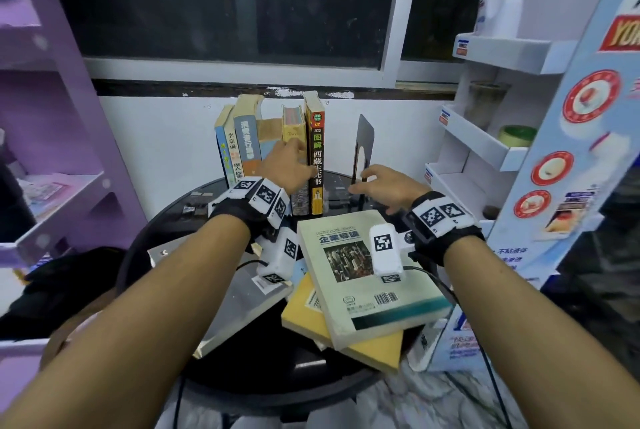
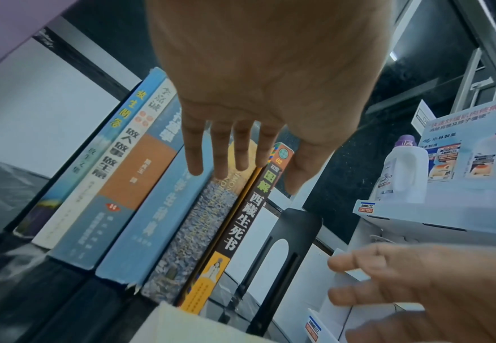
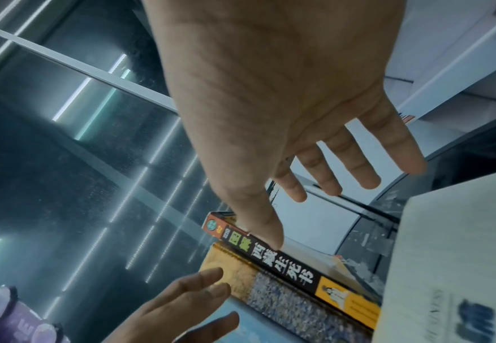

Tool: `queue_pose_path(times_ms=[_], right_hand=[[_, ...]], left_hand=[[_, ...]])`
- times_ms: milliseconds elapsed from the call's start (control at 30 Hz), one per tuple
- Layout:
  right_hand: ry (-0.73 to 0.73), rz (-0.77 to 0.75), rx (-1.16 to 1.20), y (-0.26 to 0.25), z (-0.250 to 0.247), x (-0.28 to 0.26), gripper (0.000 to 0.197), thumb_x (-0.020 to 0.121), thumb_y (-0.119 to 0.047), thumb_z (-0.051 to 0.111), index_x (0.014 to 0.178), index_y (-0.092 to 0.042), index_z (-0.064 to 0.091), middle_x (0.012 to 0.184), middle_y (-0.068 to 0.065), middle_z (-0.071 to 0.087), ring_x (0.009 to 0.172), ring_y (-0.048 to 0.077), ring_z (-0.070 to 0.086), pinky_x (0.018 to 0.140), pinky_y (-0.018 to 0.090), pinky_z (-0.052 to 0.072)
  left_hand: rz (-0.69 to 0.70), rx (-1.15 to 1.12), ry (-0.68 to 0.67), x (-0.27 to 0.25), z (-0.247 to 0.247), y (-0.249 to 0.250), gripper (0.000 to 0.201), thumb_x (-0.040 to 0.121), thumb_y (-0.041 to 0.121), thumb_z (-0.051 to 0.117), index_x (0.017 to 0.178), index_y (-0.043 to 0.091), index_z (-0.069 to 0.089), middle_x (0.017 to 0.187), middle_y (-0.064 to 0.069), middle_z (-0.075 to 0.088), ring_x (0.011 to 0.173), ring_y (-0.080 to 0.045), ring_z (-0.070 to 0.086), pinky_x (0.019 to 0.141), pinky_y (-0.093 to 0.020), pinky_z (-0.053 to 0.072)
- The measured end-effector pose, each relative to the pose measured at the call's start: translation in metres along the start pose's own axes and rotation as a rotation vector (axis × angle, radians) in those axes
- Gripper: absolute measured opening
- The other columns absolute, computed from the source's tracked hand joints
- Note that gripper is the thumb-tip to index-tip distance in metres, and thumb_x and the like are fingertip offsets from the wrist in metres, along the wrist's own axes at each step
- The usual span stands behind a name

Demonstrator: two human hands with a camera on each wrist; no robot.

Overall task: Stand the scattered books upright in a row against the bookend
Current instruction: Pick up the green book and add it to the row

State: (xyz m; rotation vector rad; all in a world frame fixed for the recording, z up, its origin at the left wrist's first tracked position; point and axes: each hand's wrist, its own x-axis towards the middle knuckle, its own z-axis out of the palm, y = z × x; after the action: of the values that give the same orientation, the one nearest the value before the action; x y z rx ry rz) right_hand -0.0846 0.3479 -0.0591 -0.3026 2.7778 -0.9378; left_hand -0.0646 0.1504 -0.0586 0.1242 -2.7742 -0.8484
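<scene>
Several books (image 1: 242, 141) stand upright in a row at the back of the round dark table (image 1: 249, 376). My left hand (image 1: 289, 158) lies flat on their spines with straight fingers (image 2: 220, 157), its thumb beside the black-spined book (image 1: 317, 165) at the row's right end. A black metal bookend (image 1: 363, 141) stands apart to the right, with a gap between it and that book. My right hand (image 1: 377, 186) hovers by the bookend's base, fingers spread and holding nothing. A pale green book (image 1: 360, 276) lies flat on a yellow book (image 1: 304, 318), and a grey book (image 1: 235, 300) lies to their left.
A purple shelf unit (image 1: 52, 117) stands close on the left. A white display rack (image 1: 502, 110) with jars and printed panels stands on the right, and a white box (image 1: 450, 342) sits by the table's right edge. Behind the books are a wall and a dark window.
</scene>
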Motion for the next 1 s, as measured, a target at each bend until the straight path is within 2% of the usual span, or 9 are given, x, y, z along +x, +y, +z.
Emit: queue_pose_path(times_ms=[133, 267, 333, 400, 533, 700, 800, 900, 1000], right_hand=[[-0.076, 0.036, -0.082, 0.013, 0.002, -0.012, 0.055, 0.093, -0.044, 0.056, 0.135, -0.010, 0.045, 0.136, 0.006, 0.049, 0.120, 0.025, 0.048, 0.090, 0.034, 0.043], [-0.140, 0.073, -0.117, 0.026, 0.006, -0.017, 0.037, 0.093, -0.047, 0.056, 0.115, -0.019, 0.048, 0.110, -0.003, 0.048, 0.110, 0.024, 0.048, 0.075, 0.028, 0.040], [-0.150, 0.079, -0.139, 0.031, 0.008, -0.020, 0.033, 0.093, -0.047, 0.056, 0.108, -0.018, 0.050, 0.100, -0.004, 0.047, 0.104, 0.022, 0.048, 0.063, 0.025, 0.038], [-0.169, 0.091, -0.164, 0.036, 0.009, -0.024, 0.035, 0.092, -0.047, 0.056, 0.108, -0.016, 0.053, 0.101, -0.003, 0.052, 0.103, 0.021, 0.051, 0.062, 0.023, 0.039], [-0.197, 0.111, -0.191, 0.044, 0.013, -0.029, 0.063, 0.089, -0.052, 0.059, 0.131, -0.006, 0.051, 0.128, 0.007, 0.059, 0.112, 0.025, 0.058, 0.085, 0.032, 0.047], [-0.175, 0.115, -0.154, 0.047, 0.015, -0.036, 0.057, 0.089, -0.048, 0.061, 0.129, -0.008, 0.051, 0.128, 0.006, 0.057, 0.113, 0.024, 0.057, 0.088, 0.032, 0.046], [-0.190, 0.115, -0.136, 0.052, 0.015, -0.037, 0.039, 0.089, -0.043, 0.064, 0.113, -0.014, 0.060, 0.117, 0.001, 0.063, 0.106, 0.020, 0.059, 0.096, 0.032, 0.045], [-0.185, 0.125, -0.145, 0.053, 0.015, -0.044, 0.023, 0.089, -0.039, 0.065, 0.098, -0.019, 0.058, 0.106, -0.002, 0.060, 0.099, 0.018, 0.057, 0.086, 0.028, 0.042], [-0.204, 0.143, -0.176, 0.052, 0.014, -0.046, 0.044, 0.086, -0.039, 0.069, 0.119, -0.011, 0.059, 0.120, 0.002, 0.061, 0.103, 0.020, 0.057, 0.089, 0.030, 0.042]], left_hand=[[-0.070, -0.014, -0.136, -0.013, 0.012, 0.002, 0.057, 0.090, 0.036, 0.061, 0.137, 0.011, 0.040, 0.138, -0.011, 0.048, 0.122, -0.028, 0.050, 0.092, -0.031, 0.040], [-0.194, 0.028, -0.282, -0.022, 0.027, -0.001, 0.061, 0.094, 0.041, 0.055, 0.141, 0.008, 0.035, 0.136, -0.015, 0.050, 0.119, -0.031, 0.052, 0.084, -0.032, 0.041], [-0.247, -0.015, -0.329, -0.026, 0.034, -0.004, 0.055, 0.094, 0.041, 0.055, 0.133, 0.006, 0.040, 0.119, -0.019, 0.057, 0.100, -0.031, 0.059, 0.077, -0.035, 0.046], [-0.302, -0.057, -0.367, -0.031, 0.041, -0.007, 0.056, 0.094, 0.041, 0.055, 0.135, 0.005, 0.039, 0.111, -0.015, 0.053, 0.088, -0.026, 0.056, 0.072, -0.033, 0.045], [-0.366, -0.079, -0.401, -0.039, 0.053, -0.009, 0.077, 0.095, 0.041, 0.055, 0.150, 0.003, 0.018, 0.152, -0.022, 0.031, 0.134, -0.039, 0.039, 0.103, -0.042, 0.040], [-0.413, -0.138, -0.427, -0.047, 0.061, -0.008, 0.071, 0.092, 0.041, 0.059, 0.143, 0.000, 0.032, 0.134, -0.022, 0.050, 0.118, -0.038, 0.054, 0.097, -0.043, 0.045], [-0.449, -0.136, -0.433, -0.049, 0.067, -0.007, 0.091, 0.088, 0.043, 0.064, 0.151, 0.004, 0.012, 0.148, -0.021, 0.037, 0.129, -0.040, 0.045, 0.101, -0.045, 0.042], [-0.425, -0.049, -0.466, -0.054, 0.065, -0.003, 0.093, 0.090, 0.043, 0.061, 0.153, 0.006, 0.002, 0.157, -0.016, 0.020, 0.139, -0.035, 0.032, 0.109, -0.043, 0.034], [-0.408, -0.043, -0.486, -0.055, 0.062, -0.005, 0.094, 0.089, 0.043, 0.063, 0.153, 0.009, 0.003, 0.159, -0.012, 0.015, 0.143, -0.033, 0.025, 0.111, -0.043, 0.029]])
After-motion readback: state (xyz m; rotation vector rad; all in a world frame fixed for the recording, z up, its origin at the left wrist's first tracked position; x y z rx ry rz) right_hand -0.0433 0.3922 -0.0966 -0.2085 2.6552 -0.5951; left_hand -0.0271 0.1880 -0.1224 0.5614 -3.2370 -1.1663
